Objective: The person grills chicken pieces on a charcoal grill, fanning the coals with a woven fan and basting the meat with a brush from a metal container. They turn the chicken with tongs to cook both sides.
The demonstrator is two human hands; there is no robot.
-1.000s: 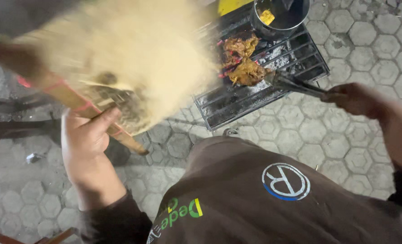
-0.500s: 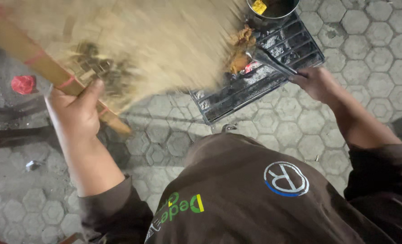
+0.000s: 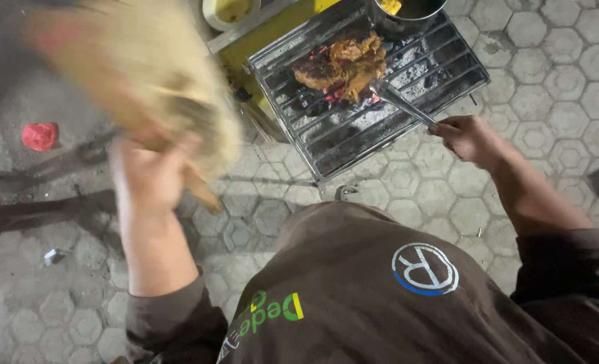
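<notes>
Bowl (image 3: 231, 9) at top edge holds yellow sauce; pot (image 3: 407, 12) behind the grill (image 3: 353, 128) has something yellow in it (mostly cut off). Meat (image 3: 343, 64) sits mid-grill over embers. Right hand (image 3: 469, 138) is wrapped around tongs (image 3: 400, 101), tips touching the meat. Left hand (image 3: 152, 176) is clenched on fan (image 3: 138, 81), blurred. Versus 0.5 s ago: fan has swung left off the grill, meat now uncovered.

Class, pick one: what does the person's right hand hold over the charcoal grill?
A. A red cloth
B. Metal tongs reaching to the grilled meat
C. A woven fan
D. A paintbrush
B: the right hand grips metal tongs whose tips meet the grilled meat on the charcoal grill; the left hand holds the woven fan.
</notes>
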